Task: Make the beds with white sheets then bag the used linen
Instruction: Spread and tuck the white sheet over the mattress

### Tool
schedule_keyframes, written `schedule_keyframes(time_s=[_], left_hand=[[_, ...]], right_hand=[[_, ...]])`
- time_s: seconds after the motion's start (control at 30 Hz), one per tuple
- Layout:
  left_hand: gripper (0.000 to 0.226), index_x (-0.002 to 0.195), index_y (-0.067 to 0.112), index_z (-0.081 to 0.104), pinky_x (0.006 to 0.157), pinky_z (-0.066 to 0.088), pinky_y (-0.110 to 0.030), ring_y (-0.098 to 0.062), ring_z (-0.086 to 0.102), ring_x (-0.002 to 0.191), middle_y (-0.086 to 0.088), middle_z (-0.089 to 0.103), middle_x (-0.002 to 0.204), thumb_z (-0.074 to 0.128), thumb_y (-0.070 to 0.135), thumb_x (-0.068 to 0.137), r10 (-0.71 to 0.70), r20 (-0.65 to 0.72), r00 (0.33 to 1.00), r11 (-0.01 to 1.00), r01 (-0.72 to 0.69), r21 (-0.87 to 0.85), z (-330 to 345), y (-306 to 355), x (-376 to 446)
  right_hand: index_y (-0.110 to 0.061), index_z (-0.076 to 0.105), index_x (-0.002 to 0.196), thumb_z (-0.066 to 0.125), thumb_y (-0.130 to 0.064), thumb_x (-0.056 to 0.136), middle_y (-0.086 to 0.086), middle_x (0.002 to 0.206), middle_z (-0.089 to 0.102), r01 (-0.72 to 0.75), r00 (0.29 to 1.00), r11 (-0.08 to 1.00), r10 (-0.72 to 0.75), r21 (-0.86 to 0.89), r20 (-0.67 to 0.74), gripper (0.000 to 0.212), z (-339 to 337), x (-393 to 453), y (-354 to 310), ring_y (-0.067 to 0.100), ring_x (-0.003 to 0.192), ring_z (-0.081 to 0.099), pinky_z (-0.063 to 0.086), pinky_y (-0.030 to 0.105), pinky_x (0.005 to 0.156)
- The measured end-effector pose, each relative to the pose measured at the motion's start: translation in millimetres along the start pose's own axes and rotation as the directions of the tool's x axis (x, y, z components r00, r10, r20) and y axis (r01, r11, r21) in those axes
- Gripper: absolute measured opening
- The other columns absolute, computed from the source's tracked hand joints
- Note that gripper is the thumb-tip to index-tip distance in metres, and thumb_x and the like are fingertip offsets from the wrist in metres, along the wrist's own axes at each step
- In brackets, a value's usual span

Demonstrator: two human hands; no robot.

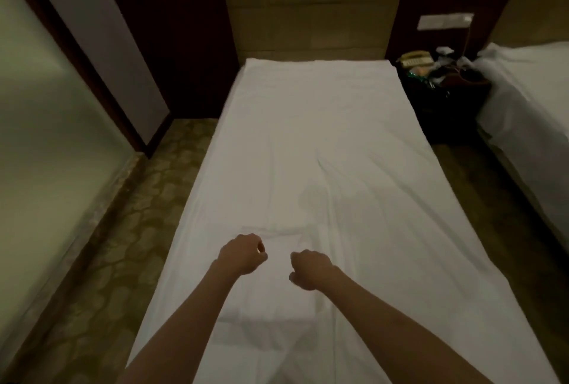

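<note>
Two hands over the bed's 6 o'clock end: left hand and right hand, fingers curled; can't tell if they pinch the white sheet. Sheet spread flat across the mattress. Second bed at 2 o'clock, nightstand between them.

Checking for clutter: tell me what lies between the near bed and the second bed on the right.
In the head view, a dark nightstand carrying a telephone, then patterned carpet.
</note>
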State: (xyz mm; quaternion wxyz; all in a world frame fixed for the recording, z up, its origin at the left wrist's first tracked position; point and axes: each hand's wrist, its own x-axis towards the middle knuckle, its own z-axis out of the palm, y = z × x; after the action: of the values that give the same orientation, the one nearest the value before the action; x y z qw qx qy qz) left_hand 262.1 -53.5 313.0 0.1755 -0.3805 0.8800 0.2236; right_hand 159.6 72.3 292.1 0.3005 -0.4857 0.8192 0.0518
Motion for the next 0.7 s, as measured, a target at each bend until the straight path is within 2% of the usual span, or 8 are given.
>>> schedule_keyframes(time_s=[0.17,0.27,0.33,0.43,0.53,0.63,0.7], left_hand=[[0.027,0.115,0.014,0.064,0.087,0.051,-0.031,-0.021,0.063,0.103,-0.004,0.067,0.116,0.052,0.028,0.095,0.135,0.18,0.974,0.989,-0.143,0.031,41,17,40],[0.029,0.117,0.013,0.063,0.086,0.05,-0.031,-0.023,0.063,0.102,-0.006,0.067,0.115,0.051,0.028,0.096,0.208,0.252,0.945,0.973,-0.226,0.044,72,29,58],[0.03,0.117,0.011,0.062,0.085,0.048,-0.031,-0.024,0.062,0.103,-0.008,0.066,0.116,0.049,0.026,0.096,0.23,0.302,0.925,0.969,-0.247,0.019,100,35,67],[0.03,0.118,0.006,0.061,0.087,0.045,-0.031,-0.026,0.06,0.107,-0.012,0.065,0.117,0.044,0.02,0.098,0.219,0.373,0.902,0.976,-0.206,-0.075,153,43,75],[0.031,0.12,0.005,0.06,0.094,0.048,-0.034,-0.027,0.062,0.106,-0.013,0.066,0.116,0.045,0.021,0.098,0.176,0.376,0.91,0.966,-0.085,-0.245,204,51,94],[0.032,0.119,0.003,0.062,0.096,0.048,-0.037,-0.028,0.063,0.108,-0.015,0.067,0.116,0.051,0.023,0.097,0.095,0.337,0.937,0.911,0.055,-0.409,248,59,129],[0.033,0.109,-0.001,0.065,0.095,0.049,-0.036,-0.032,0.063,0.109,-0.018,0.068,0.114,0.052,0.027,0.097,0.056,0.331,0.942,0.878,0.111,-0.465,274,64,157]], right_hand=[[-0.005,0.05,0.124,0.044,-0.02,0.097,0.012,0.119,0.059,-0.175,0.984,0.977,0.169,0.125,0.058,0.031,37,19,12,0.027,0.104,0.06,0.04,0.03,0.074],[-0.007,0.05,0.122,0.043,-0.02,0.097,0.01,0.116,0.061,-0.29,0.957,0.934,0.277,0.209,0.087,0.03,61,28,17,0.023,0.091,0.058,0.04,0.029,0.073],[-0.007,0.05,0.122,0.042,-0.019,0.097,0.009,0.116,0.061,-0.343,0.939,0.904,0.331,0.256,0.087,0.029,76,34,22,0.024,0.095,0.06,0.041,0.029,0.073],[-0.007,0.05,0.121,0.042,-0.014,0.097,0.008,0.116,0.061,-0.417,0.908,0.862,0.407,0.288,0.096,0.026,108,41,39,0.026,0.102,0.062,0.04,0.029,0.071],[-0.008,0.049,0.12,0.042,-0.014,0.097,0.008,0.118,0.06,-0.493,0.869,0.809,0.479,0.32,0.126,0.024,157,50,64,0.026,0.105,0.061,0.038,0.028,0.072],[-0.009,0.048,0.118,0.043,-0.022,0.099,0.009,0.12,0.058,-0.553,0.825,0.736,0.549,0.391,0.133,0.024,208,66,91,0.026,0.108,0.059,0.04,0.031,0.075],[-0.009,0.046,0.121,0.044,-0.031,0.099,0.009,0.123,0.056,-0.563,0.808,0.698,0.577,0.442,0.119,0.031,235,79,106,0.028,0.113,0.056,0.043,0.033,0.084]])
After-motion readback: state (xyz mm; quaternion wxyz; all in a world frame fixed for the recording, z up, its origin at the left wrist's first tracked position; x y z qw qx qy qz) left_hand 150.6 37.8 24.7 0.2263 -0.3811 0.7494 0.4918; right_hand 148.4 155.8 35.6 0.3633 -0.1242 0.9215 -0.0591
